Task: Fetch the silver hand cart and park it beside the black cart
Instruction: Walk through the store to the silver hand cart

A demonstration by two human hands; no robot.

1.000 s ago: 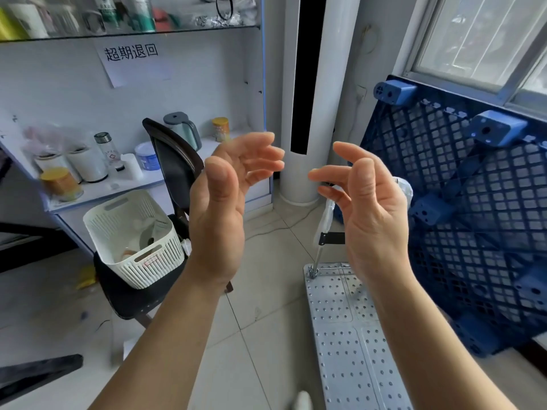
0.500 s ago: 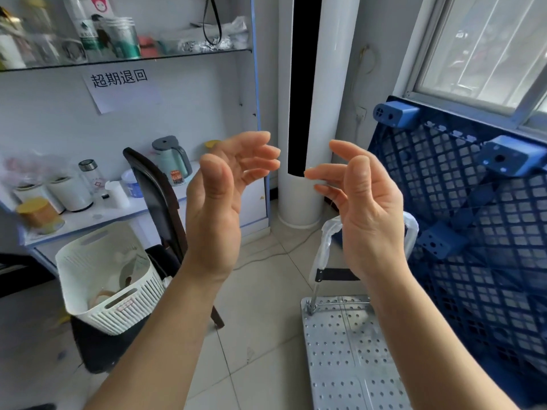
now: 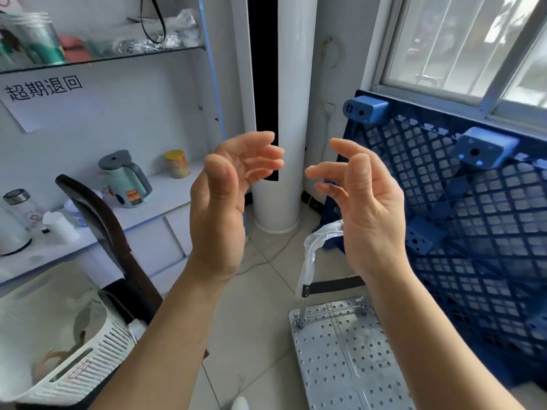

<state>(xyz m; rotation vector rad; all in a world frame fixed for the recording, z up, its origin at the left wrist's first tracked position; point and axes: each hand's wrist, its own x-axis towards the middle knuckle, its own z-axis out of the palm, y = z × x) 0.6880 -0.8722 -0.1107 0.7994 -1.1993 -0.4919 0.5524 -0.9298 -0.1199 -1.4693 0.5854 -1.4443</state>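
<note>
Indoors, a blue pallet (image 3: 473, 232) stood on edge against the window wall, just right of the silver hand cart (image 3: 340, 359), apparently propped there to free the floor. A white bench (image 3: 171, 191) under shelves ran well to the cart's left, and a white tower unit (image 3: 296, 113) filled the corner beyond the cart. The cart itself sat on the tiled floor close beside the pallet. Its handle (image 3: 310, 250), wrapped in clear plastic, was raised upright at the far end, a position that left it ready to be gripped and rolled. A black chair (image 3: 97, 220) with a white basket (image 3: 97, 350) on its seat stood to the cart's left. Above the cart the person's left hand (image 3: 222, 208) and right hand (image 3: 370, 208) were lifted with palms facing, fingers loosely curved and holding nothing. The right one hung in front of the handle without touching it, so the fetch looked not yet begun. A kettle (image 3: 124, 179) and a yellow tin (image 3: 177, 164) rested on the bench. No black cart was in view.
</note>
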